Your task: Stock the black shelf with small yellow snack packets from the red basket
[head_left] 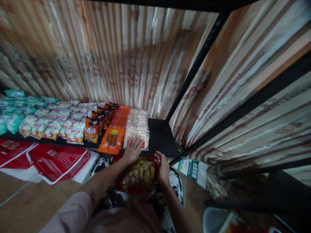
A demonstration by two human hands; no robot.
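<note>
My left hand (133, 149) lies flat with its fingers spread on the front of the clear-wrapped packs of pale round crackers (137, 124), which stand in rows on a black shelf (164, 136). By the shelf's front edge is my right hand (163, 166), fingers apart and slightly bent, with nothing visible in them. Below both hands, a red bag (119, 184) sits on my lap, full of yellowish-brown wrapped pieces (141, 174). Left of the crackers lies a long orange snack packet (114, 132).
Orange-and-black packets (91, 130), white-and-red packets (59, 121) and teal packets (16, 121) fill the shelf's left side. Black frame bars (201, 58) slant down on the right. Red bags (57, 158) hang below the shelf. A pale bucket (212, 220) stands low at right.
</note>
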